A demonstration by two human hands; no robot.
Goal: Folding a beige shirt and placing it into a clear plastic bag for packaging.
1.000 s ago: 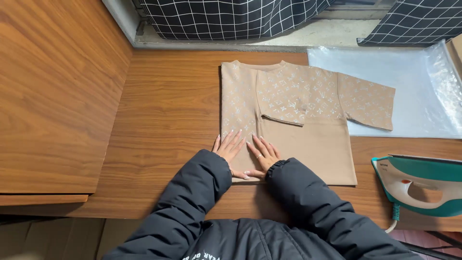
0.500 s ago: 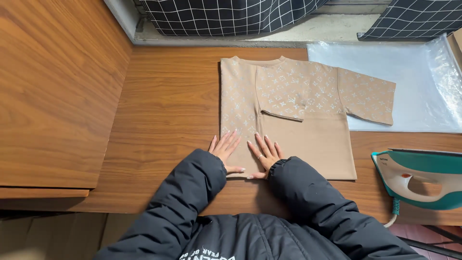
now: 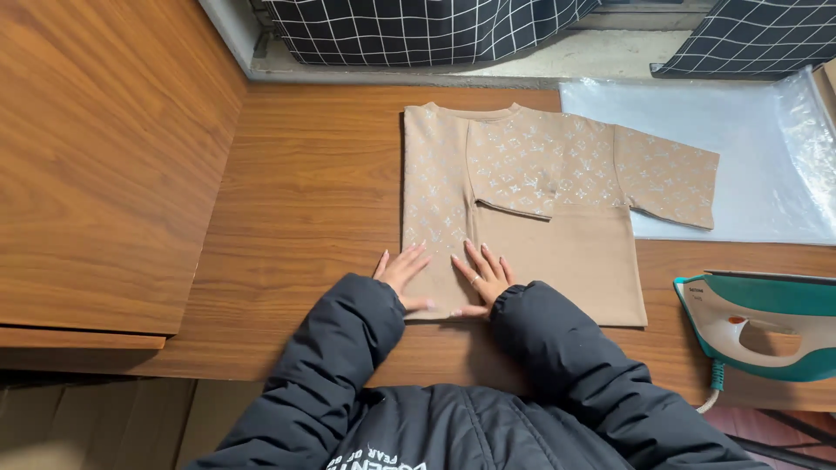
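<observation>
A tan T-shirt [image 3: 557, 252] with a pale shiny pattern lies flat on the wooden table [image 3: 305, 191]. Its left side is folded inward, with that sleeve lying across the chest. The right sleeve sticks out over a clear plastic sheet [image 3: 740, 139]. My left hand [image 3: 402, 271] rests flat, fingers spread, on the shirt's lower left corner. My right hand [image 3: 483, 277] lies flat beside it on the lower hem, fingers apart. Both arms wear dark puffy jacket sleeves. Neither hand grips anything.
A teal and white clothes iron [image 3: 766, 322] stands at the table's right front edge, its cord hanging down. A raised wooden panel [image 3: 96, 165] fills the left side. Black grid-patterned cushions [image 3: 418, 30] lie beyond the table's far edge.
Both hands stay pressed on the shirt's lower left area, with only a slight shift of the fingers. The camera view has drifted a little.
</observation>
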